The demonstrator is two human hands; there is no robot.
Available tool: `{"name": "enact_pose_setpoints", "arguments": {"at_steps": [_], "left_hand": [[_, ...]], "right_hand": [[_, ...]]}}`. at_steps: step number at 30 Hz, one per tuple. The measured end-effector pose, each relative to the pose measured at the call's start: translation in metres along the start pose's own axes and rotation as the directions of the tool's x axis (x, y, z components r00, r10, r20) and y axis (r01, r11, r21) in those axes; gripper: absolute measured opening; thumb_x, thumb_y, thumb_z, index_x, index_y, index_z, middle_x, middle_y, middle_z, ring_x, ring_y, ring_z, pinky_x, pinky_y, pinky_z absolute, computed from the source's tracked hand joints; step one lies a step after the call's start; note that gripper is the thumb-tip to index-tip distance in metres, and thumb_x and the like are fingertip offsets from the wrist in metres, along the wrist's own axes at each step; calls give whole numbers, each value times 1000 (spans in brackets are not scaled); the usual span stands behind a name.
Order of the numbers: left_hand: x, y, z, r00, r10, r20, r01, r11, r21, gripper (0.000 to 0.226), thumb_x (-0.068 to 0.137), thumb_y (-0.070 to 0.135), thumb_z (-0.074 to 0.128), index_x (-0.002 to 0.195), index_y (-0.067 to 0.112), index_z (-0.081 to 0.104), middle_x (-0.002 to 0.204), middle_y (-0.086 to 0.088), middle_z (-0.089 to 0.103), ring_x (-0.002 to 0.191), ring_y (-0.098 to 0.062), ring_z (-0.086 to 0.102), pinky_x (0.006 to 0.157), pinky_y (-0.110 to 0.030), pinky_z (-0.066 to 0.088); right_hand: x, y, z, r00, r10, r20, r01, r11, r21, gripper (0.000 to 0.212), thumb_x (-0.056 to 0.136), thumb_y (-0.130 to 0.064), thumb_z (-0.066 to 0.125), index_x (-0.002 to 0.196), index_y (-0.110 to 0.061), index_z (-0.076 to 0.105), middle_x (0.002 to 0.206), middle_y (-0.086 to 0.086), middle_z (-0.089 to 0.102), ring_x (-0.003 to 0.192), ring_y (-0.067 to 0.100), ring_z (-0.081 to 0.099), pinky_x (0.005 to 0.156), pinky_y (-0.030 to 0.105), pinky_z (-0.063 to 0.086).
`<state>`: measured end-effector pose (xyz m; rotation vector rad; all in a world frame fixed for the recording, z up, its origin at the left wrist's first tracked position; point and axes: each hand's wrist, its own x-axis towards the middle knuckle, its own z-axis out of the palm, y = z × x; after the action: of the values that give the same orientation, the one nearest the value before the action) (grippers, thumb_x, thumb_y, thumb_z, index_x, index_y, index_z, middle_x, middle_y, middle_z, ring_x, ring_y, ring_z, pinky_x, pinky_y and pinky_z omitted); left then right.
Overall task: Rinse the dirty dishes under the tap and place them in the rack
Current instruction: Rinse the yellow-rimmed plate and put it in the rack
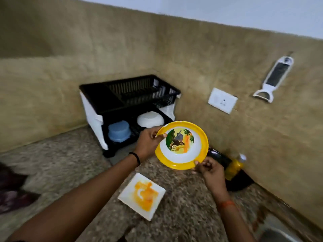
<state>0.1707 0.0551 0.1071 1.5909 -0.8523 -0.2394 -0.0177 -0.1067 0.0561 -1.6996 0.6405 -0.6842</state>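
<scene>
A round yellow-rimmed plate (pixel 185 151) with a picture in its white middle is held up over the counter, in front of the rack. My left hand (pixel 148 142) grips its upper left rim, thumb on the face. My right hand (pixel 208 170) pinches its lower right rim. The black and white two-tier dish rack (pixel 97 112) stands in the corner behind. An upturned white bowl (pixel 150 119) and a blue container (pixel 119 131) sit on its lower tier. A square white plate (pixel 142 195) smeared with orange lies on the counter below the hands.
A speckled stone counter (pixel 70 168) runs along tan walls. A yellow bottle (pixel 235 166) and a dark object (pixel 243 182) stand by the right wall. A wall socket (pixel 222 100) and a hanging white peeler-grater (pixel 274 79) are above. A sink edge (pixel 277 233) shows at bottom right.
</scene>
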Motion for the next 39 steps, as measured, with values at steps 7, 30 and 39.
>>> {"name": "enact_pose_setpoints", "arguments": {"at_steps": [7, 30, 39], "left_hand": [[47, -24, -125, 999, 34, -12, -24, 878, 478, 37, 90, 50, 51, 83, 17, 67, 74, -2, 70, 72, -16, 66, 65, -43, 52], [108, -73, -191, 987, 125, 97, -154, 623, 767, 44, 99, 51, 34, 142, 46, 37, 152, 30, 23, 116, -1, 56, 80, -19, 46], [113, -77, -194, 987, 120, 111, -162, 629, 760, 45, 99, 53, 30, 143, 47, 34, 152, 31, 19, 113, -1, 58, 78, -21, 48]], "right_hand": [[67, -49, 101, 995, -81, -54, 83, 996, 19, 27, 81, -34, 72, 70, -22, 50, 68, 7, 56, 66, 20, 59, 66, 53, 57], [300, -151, 224, 939, 250, -238, -193, 952, 239, 27, 86, -5, 67, 66, -8, 49, 72, 18, 61, 60, 27, 62, 44, 34, 57], [344, -157, 252, 823, -566, 56, 424, 545, -723, 15, 83, -10, 57, 98, -6, 57, 98, 18, 57, 82, 35, 55, 63, 34, 35]]}}
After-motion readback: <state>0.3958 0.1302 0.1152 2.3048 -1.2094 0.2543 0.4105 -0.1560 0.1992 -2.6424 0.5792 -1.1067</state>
